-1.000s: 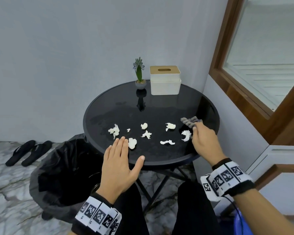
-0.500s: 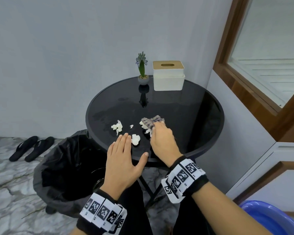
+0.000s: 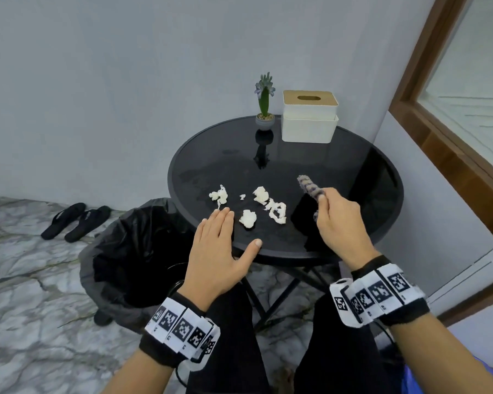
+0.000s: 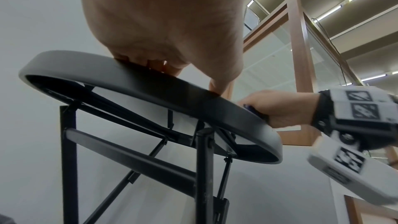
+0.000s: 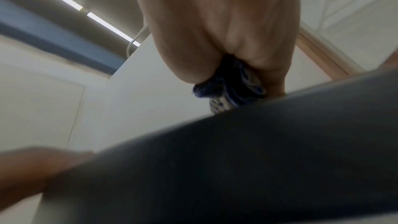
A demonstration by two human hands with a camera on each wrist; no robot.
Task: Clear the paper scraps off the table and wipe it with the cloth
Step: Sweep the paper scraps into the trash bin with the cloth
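While right hand [image 3: 339, 223] pinches cloth [image 3: 308, 186] — fingertips hidden | left hand [image 3: 219, 251] fingers flat, together | scraps [image 3: 271, 206] near.

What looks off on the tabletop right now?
Crumpled white paper scraps litter the near-left part of the black round table, just ahead of the flat left hand. The right hand grips the cloth.

White crumpled paper scraps [image 3: 264, 204] lie clustered near-left of centre on round black glass table [image 3: 362, 166]. Checked grey cloth [image 3: 308, 186], bunched, raised just right of scraps.
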